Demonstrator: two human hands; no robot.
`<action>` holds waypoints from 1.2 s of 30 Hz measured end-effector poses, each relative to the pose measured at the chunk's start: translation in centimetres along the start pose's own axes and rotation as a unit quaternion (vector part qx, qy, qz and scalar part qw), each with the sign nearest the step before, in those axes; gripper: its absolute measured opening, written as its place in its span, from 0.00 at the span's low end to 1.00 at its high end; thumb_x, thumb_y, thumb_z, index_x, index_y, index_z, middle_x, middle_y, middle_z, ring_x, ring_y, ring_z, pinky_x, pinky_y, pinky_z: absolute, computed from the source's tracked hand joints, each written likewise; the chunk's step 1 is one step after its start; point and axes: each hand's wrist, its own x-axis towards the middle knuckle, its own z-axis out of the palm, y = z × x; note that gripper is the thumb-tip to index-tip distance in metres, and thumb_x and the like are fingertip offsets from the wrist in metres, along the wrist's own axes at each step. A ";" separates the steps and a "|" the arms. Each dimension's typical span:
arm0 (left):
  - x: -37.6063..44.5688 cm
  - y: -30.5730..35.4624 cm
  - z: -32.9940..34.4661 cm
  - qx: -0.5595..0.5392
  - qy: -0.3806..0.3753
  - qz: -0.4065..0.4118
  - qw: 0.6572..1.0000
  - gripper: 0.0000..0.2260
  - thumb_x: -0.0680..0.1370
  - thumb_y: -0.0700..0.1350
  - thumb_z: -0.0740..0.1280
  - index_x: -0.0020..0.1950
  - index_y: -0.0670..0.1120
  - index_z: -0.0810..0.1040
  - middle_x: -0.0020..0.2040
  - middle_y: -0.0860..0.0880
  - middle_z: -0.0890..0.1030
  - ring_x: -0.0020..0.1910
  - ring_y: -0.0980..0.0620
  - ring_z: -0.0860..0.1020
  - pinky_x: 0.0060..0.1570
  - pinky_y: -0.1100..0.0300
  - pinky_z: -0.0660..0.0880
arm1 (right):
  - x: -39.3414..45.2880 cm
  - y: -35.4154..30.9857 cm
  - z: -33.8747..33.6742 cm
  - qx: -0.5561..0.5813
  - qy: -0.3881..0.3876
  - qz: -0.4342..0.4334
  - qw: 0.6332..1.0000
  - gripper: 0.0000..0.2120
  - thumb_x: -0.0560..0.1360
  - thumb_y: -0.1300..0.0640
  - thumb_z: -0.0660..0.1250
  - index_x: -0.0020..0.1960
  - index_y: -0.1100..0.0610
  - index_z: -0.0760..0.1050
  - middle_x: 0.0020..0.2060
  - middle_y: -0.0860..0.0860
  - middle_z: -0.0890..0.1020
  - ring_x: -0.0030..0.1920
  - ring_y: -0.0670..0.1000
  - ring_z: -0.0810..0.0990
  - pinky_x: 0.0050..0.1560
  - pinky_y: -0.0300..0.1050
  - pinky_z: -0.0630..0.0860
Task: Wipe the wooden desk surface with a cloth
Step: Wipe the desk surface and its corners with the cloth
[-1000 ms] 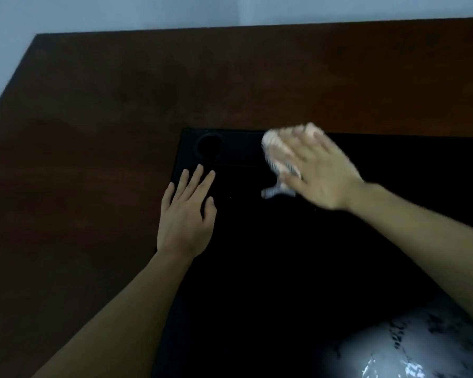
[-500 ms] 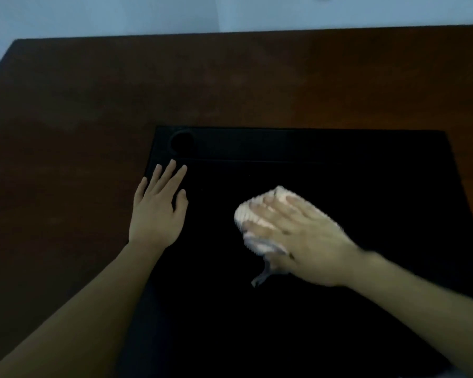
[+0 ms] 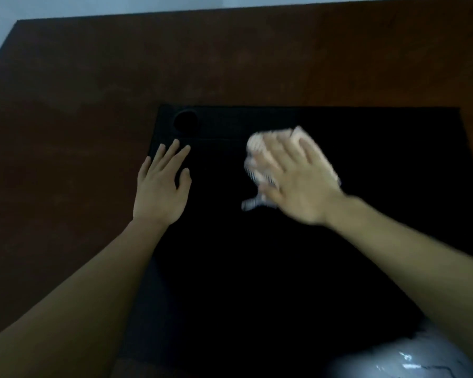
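Crumpled pale pink cloth with a striped edge (image 3: 260,170) lies on the black rectangular desk mat (image 3: 257,268), in its upper middle part, blurred. Right hand (image 3: 295,178) lies flat on top of the cloth, fingers straight and spread, pressing it down; a striped tail of cloth sticks out below the thumb side. Left hand (image 3: 161,186) is well apart from the cloth, palm down at the mat's left edge, fingers straight and slightly spread, holding nothing, fingertips near a round dark recess (image 3: 186,121) in the mat's upper left corner. Mat sits on the reddish-brown wooden desk (image 3: 93,77), wood showing left and behind it. Pale wall (image 3: 66,6) past the far edge. Grey shiny marbled surface (image 3: 393,361) at bottom right, blurred.
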 end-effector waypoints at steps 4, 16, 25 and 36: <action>0.0 0.1 -0.1 0.002 0.003 0.000 1.000 0.22 0.86 0.51 0.53 0.81 0.56 0.61 0.82 0.56 0.56 0.81 0.56 0.48 0.80 0.54 0.43 | -8.7 -2.5 2.3 0.026 0.014 -0.115 0.993 0.32 0.82 0.38 0.51 0.82 0.51 0.60 0.82 0.56 0.58 0.81 0.60 0.57 0.77 0.62 0.52; -0.6 3.3 0.3 0.079 -0.019 0.190 0.978 0.23 0.86 0.54 0.50 0.78 0.48 0.68 0.79 0.49 0.64 0.80 0.49 0.59 0.79 0.51 0.53 | 1.6 7.4 -1.1 0.030 -0.023 0.104 0.994 0.37 0.79 0.30 0.36 0.83 0.45 0.39 0.83 0.51 0.41 0.82 0.55 0.38 0.80 0.59 0.39; 2.3 13.6 3.2 -0.038 -0.068 0.119 0.990 0.23 0.87 0.54 0.49 0.82 0.54 0.57 0.83 0.56 0.53 0.81 0.56 0.46 0.79 0.56 0.42 | -13.4 4.7 3.2 0.012 0.016 -0.106 0.994 0.38 0.78 0.26 0.50 0.82 0.45 0.55 0.82 0.53 0.57 0.82 0.58 0.54 0.77 0.61 0.53; 2.9 16.3 6.0 0.048 -0.092 0.117 0.988 0.25 0.85 0.58 0.45 0.82 0.59 0.49 0.82 0.61 0.44 0.80 0.60 0.40 0.79 0.57 0.39 | -1.2 15.1 -0.4 0.039 -0.012 0.155 0.987 0.37 0.80 0.31 0.36 0.83 0.47 0.36 0.83 0.52 0.40 0.82 0.56 0.37 0.80 0.60 0.38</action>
